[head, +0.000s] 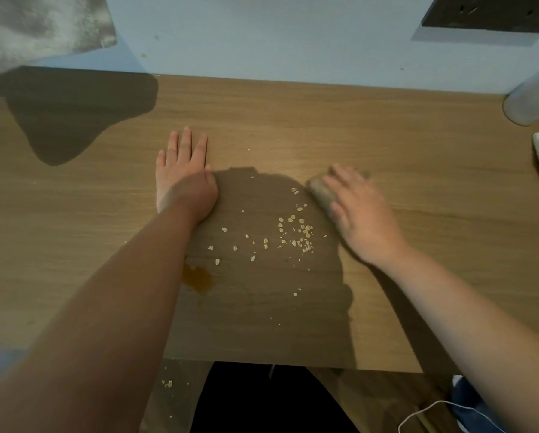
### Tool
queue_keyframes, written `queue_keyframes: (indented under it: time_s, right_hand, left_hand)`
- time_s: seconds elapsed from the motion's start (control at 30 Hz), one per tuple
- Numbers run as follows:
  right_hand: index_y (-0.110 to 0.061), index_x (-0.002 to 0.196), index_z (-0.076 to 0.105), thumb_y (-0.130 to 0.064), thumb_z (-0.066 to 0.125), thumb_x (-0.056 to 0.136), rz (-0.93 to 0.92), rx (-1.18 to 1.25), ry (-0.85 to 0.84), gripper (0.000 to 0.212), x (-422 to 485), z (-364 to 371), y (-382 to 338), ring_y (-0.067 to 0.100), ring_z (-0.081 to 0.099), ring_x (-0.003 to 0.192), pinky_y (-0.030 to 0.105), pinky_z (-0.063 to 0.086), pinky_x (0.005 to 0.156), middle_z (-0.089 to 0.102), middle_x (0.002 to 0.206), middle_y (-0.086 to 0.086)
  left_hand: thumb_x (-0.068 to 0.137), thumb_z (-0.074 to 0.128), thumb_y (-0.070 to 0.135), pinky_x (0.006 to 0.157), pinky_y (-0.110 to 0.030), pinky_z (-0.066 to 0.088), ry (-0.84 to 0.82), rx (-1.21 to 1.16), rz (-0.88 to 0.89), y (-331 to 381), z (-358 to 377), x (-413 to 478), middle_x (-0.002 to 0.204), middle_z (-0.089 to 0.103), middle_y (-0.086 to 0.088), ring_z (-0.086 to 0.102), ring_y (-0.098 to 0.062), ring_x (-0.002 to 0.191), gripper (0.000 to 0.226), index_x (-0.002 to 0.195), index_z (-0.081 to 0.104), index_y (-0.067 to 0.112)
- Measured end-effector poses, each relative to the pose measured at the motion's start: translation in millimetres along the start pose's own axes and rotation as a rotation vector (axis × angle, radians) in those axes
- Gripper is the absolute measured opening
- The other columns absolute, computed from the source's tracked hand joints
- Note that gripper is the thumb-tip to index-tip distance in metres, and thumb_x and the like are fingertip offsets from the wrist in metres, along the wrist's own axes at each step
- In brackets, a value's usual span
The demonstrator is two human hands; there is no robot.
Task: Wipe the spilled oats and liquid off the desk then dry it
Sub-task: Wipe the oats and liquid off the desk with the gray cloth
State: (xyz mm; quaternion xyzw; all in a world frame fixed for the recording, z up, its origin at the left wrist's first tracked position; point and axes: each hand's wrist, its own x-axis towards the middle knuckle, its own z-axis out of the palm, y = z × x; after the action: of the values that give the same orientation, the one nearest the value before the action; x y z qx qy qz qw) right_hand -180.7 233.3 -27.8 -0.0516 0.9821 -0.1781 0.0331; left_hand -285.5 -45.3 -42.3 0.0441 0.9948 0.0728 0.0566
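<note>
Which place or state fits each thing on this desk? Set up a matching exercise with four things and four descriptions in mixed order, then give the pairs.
Things
1. left hand
2. right hand
3. oats
4. brown liquid

Descriptions
A. scattered loose between the two hands
B. pressed on a folded cloth
C. a small puddle beside the left forearm
D. lying flat and empty on the desk

Pairs: 1-D, 2-B, 3-A, 4-C
</note>
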Motion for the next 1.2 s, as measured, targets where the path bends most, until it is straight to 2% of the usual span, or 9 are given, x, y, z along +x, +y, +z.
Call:
queue_keyframes:
  time_s: [0.17,0.37,0.5,0.67,0.73,0.83,0.93,1.07,1.2]
  right_hand:
    - [-0.011,0.147,0.039,-0.020,0.042,0.102,0.494,0.063,0.243,0.046,17.8,-11.4,23.5,0.034,0.023,0.146,0.051,0.018,0.120,0.029,0.157,0.012]
    - [-0.011,0.146,0.042,-0.023,0.038,0.100,-0.234,-0.049,-0.093,0.048,39.4,-4.7,9.5,0.035,0.029,0.143,0.051,0.019,0.119,0.034,0.155,0.013]
    - [-0.010,0.145,0.043,-0.020,0.040,0.101,0.173,0.033,0.096,0.045,76.1,-11.9,26.0,0.036,0.030,0.142,0.046,0.019,0.120,0.034,0.155,0.013]
    - [-0.011,0.141,0.049,-0.016,0.047,0.097,-0.341,-0.035,-0.073,0.045,65.8,2.0,-11.7,0.029,0.036,0.140,0.043,0.023,0.118,0.042,0.151,0.010]
    - [-0.011,0.143,0.046,-0.020,0.043,0.099,-0.272,-0.015,-0.053,0.045,85.0,-9.4,5.7,0.029,0.037,0.139,0.042,0.023,0.117,0.042,0.150,0.013]
    - [-0.009,0.140,0.044,-0.021,0.047,0.100,0.101,0.068,0.099,0.042,138.3,-13.3,9.9,0.031,0.046,0.127,0.043,0.035,0.108,0.051,0.138,0.016]
    - [-0.012,0.135,0.049,-0.022,0.047,0.099,-0.092,-0.009,0.079,0.038,157.4,3.0,-34.2,0.029,0.044,0.128,0.039,0.031,0.109,0.051,0.139,0.011]
    - [-0.019,0.145,0.041,-0.031,0.043,0.101,-0.514,-0.056,-0.224,0.046,135.5,-1.2,-43.1,0.021,0.027,0.145,0.036,0.017,0.118,0.036,0.154,0.003]
    - [-0.016,0.135,0.050,-0.028,0.042,0.098,-0.375,-0.023,-0.140,0.040,182.3,-9.8,-24.0,0.024,0.046,0.129,0.033,0.034,0.107,0.051,0.139,0.006]
  left_hand:
    - [0.100,0.030,0.024,0.122,-0.044,0.004,0.002,-0.002,-0.012,-0.1,-1.1,-0.3,0.164,0.003,-0.006,-0.002,-0.025,0.151,0.059,0.156,0.013,0.019]
    - [0.101,0.030,0.027,0.122,-0.044,0.005,0.015,-0.012,-0.009,0.9,-1.4,-0.7,0.164,0.005,-0.006,-0.001,-0.025,0.151,0.057,0.156,0.015,0.020]
    - [0.102,0.030,0.027,0.122,-0.044,0.004,0.019,-0.028,-0.019,1.2,-1.1,-0.2,0.164,0.006,-0.005,0.000,-0.024,0.151,0.056,0.156,0.016,0.021]
    - [0.101,0.031,0.026,0.122,-0.042,0.003,0.017,-0.036,-0.026,1.9,-1.6,-1.7,0.164,0.005,-0.004,-0.002,-0.022,0.151,0.058,0.156,0.015,0.022]
    - [0.101,0.031,0.027,0.122,-0.041,0.002,0.014,-0.039,-0.027,1.9,-2.7,-2.1,0.164,0.004,-0.003,-0.003,-0.021,0.151,0.058,0.156,0.014,0.023]
    - [0.101,0.029,0.029,0.122,-0.041,0.001,-0.007,-0.024,-0.024,1.9,-3.6,-1.8,0.165,0.001,-0.002,-0.005,-0.021,0.151,0.058,0.156,0.012,0.023]
    - [0.100,0.030,0.029,0.122,-0.041,0.001,-0.004,-0.023,-0.016,1.7,-4.0,-1.5,0.165,0.002,-0.002,-0.005,-0.021,0.151,0.058,0.155,0.014,0.023]
    - [0.099,0.030,0.030,0.122,-0.041,0.002,0.000,-0.015,-0.004,1.3,-4.3,-2.4,0.164,0.003,-0.002,-0.004,-0.022,0.151,0.058,0.155,0.014,0.022]
    - [0.100,0.028,0.031,0.123,-0.041,-0.001,-0.010,-0.004,-0.018,1.4,-4.9,-1.8,0.164,0.000,-0.002,-0.007,-0.021,0.151,0.059,0.156,0.011,0.021]
